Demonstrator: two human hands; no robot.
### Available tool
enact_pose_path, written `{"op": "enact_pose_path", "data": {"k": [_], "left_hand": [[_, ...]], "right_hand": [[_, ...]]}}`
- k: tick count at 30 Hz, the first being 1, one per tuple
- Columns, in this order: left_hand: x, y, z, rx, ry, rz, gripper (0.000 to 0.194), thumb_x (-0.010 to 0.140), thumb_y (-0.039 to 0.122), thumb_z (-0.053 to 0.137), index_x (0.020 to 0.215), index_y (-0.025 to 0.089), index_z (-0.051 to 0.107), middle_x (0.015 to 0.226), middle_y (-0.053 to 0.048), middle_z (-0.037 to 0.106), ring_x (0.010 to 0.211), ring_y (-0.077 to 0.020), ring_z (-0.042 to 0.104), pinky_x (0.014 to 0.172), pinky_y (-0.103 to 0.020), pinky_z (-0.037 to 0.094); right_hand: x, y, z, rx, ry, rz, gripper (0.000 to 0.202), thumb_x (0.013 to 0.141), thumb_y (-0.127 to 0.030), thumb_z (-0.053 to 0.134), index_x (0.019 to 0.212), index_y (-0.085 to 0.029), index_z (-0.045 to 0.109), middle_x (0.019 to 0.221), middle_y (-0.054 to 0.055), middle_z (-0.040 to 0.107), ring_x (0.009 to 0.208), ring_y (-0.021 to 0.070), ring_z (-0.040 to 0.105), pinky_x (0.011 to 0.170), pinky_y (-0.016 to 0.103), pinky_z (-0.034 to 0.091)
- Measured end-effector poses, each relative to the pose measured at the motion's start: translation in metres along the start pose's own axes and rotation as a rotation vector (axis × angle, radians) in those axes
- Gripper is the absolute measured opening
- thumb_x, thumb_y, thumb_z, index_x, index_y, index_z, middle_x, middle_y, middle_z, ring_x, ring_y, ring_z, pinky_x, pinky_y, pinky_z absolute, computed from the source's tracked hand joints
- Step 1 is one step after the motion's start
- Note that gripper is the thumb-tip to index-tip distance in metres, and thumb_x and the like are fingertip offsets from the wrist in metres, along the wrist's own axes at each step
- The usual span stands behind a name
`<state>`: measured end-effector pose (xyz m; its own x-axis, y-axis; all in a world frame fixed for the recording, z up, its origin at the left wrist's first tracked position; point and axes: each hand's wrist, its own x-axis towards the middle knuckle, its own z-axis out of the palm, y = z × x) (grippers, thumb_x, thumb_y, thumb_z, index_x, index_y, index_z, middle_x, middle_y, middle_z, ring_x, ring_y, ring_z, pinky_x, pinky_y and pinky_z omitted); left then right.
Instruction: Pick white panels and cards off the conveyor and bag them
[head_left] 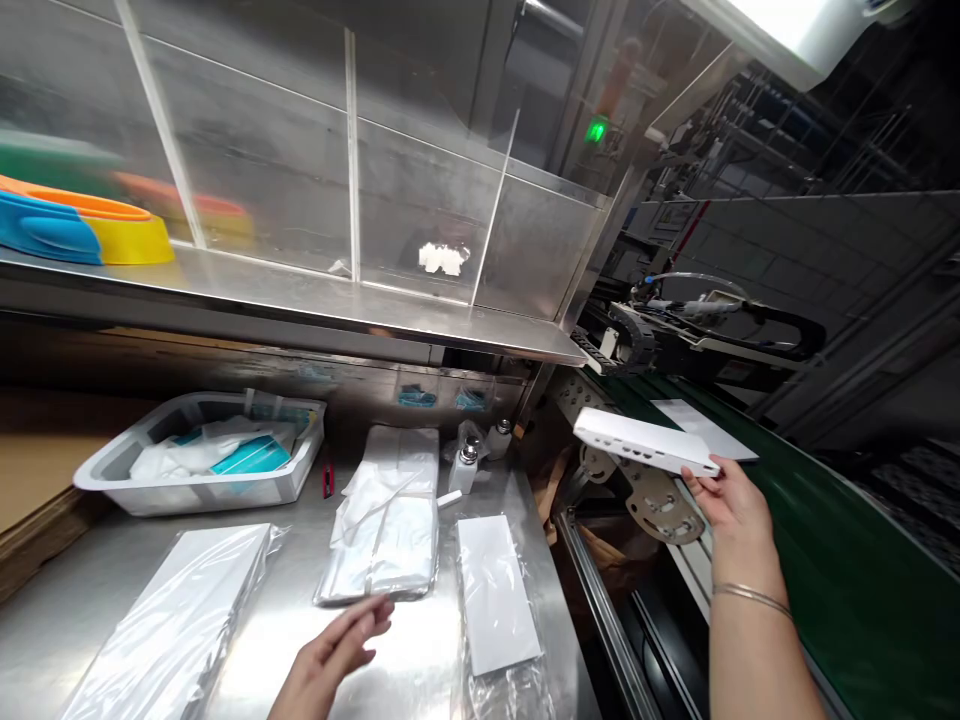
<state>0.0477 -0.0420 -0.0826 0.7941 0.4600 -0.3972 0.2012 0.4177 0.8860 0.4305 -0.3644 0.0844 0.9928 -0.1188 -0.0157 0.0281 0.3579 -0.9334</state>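
Observation:
My right hand (724,495) pinches the near right end of a flat white device (645,440) with small openings along its edge, held tilted above the edge of the green conveyor. My left hand (337,650) hovers over the steel table with its fingers apart and nothing in it. Just beyond its fingertips lies a stack of clear plastic bags (401,540) with a crumpled white cloth (367,505) on top. Right of the stack lies a white flat item in clear wrap (499,595), and a larger wrapped white stack (180,620) is at the left.
A grey bin (202,495) with cloths and a blue packet stands at the back left, near a red cutter (328,480). Small bottles (463,467) stand at the back. A white sheet (705,428) lies on the green conveyor (840,560); a steel shelf (300,300) spans above.

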Motion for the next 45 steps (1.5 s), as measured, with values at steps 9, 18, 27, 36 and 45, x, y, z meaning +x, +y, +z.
{"op": "enact_pose_path", "data": {"k": [9,18,27,36,45], "left_hand": [[-0.005,0.071,0.036,-0.493,-0.415,-0.145,0.062,0.085,0.055,0.04,0.128,0.011,0.046,0.107,-0.018,0.065,0.097,-0.0291,0.062,0.085,-0.04,0.046],[-0.032,0.052,0.02,-0.741,-0.195,-0.068,0.054,0.084,0.048,0.048,0.123,0.01,0.05,0.103,-0.018,0.067,0.097,-0.0318,0.062,0.087,-0.046,0.046],[-0.028,0.056,0.005,-0.817,-0.126,-0.058,0.056,0.085,0.051,0.044,0.119,0.008,0.054,0.101,-0.016,0.068,0.096,-0.03,0.063,0.089,-0.044,0.046],[-0.023,0.05,0.0,-0.8,-0.03,-0.05,0.052,0.085,0.049,0.046,0.117,0.008,0.054,0.097,-0.014,0.069,0.091,-0.0286,0.065,0.087,-0.044,0.048],[-0.018,0.055,-0.006,-0.736,0.071,0.028,0.047,0.087,0.043,0.045,0.119,0.009,0.053,0.106,-0.013,0.067,0.098,-0.0272,0.062,0.088,-0.04,0.048]], "right_hand": [[-0.146,0.103,0.116,-0.299,-1.223,0.534,0.041,0.077,-0.03,0.062,0.11,-0.007,0.061,0.057,0.004,0.062,0.034,0.0082,0.049,0.026,0.015,0.037],[-0.192,0.165,0.15,-0.313,-1.079,0.522,0.039,0.078,-0.044,0.062,0.109,-0.02,0.061,0.071,-0.002,0.054,0.047,0.0052,0.042,0.045,0.023,0.051],[-0.235,0.198,0.11,-0.389,-1.116,0.668,0.032,0.075,-0.042,0.066,0.096,-0.018,0.065,0.07,-0.001,0.054,0.048,0.0058,0.044,0.045,0.022,0.047],[-0.248,0.207,0.086,-0.386,-1.085,0.742,0.032,0.074,-0.042,0.067,0.093,-0.017,0.066,0.068,-0.002,0.054,0.049,0.0059,0.044,0.047,0.021,0.045],[-0.281,0.208,0.085,-0.293,-0.905,0.755,0.047,0.076,-0.054,0.059,0.109,-0.02,0.06,0.082,0.004,0.064,0.073,0.0169,0.059,0.054,0.026,0.05]]}}
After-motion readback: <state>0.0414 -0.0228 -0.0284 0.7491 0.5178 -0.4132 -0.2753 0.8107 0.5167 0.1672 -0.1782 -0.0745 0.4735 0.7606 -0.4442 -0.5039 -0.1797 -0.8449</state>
